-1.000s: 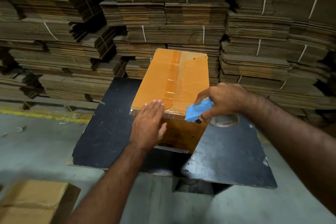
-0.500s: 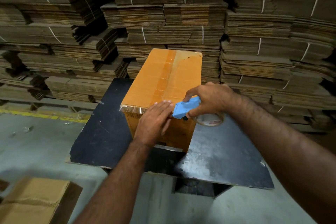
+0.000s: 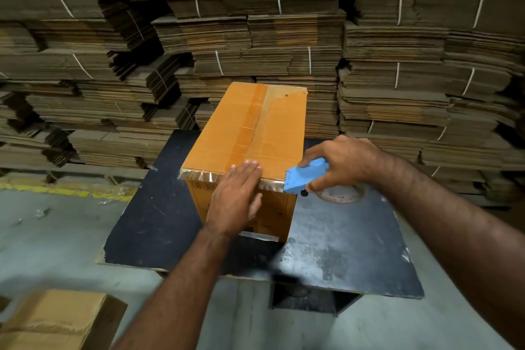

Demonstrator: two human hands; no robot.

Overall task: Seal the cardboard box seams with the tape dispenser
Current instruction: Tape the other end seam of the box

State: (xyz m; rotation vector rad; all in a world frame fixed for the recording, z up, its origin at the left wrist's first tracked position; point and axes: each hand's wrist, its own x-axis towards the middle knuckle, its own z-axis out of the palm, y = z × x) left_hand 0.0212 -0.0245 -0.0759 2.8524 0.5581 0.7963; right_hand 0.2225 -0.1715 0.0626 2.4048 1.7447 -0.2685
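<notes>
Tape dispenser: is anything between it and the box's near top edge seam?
Nothing visible does. The tape dispenser, held in the right hand, sits at the box corner; the left hand presses flat beside it, left of it.

Dim warehouse light, overhead glow brightest on the orange box top [image 3: 250, 128]. Glare sheen on the near-right black tabletop [image 3: 341, 239]. Far stacks [image 3: 255, 31] murky; edges bow. Near-left corner blurs.

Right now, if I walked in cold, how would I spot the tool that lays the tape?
Find the black table in front of the stacked flat cardboard; an orange cardboard box stands on it. At the box's near right corner, the right hand grips the tape dispenser. It is the only bright blue thing there, with a clear tape roll behind it.
</notes>
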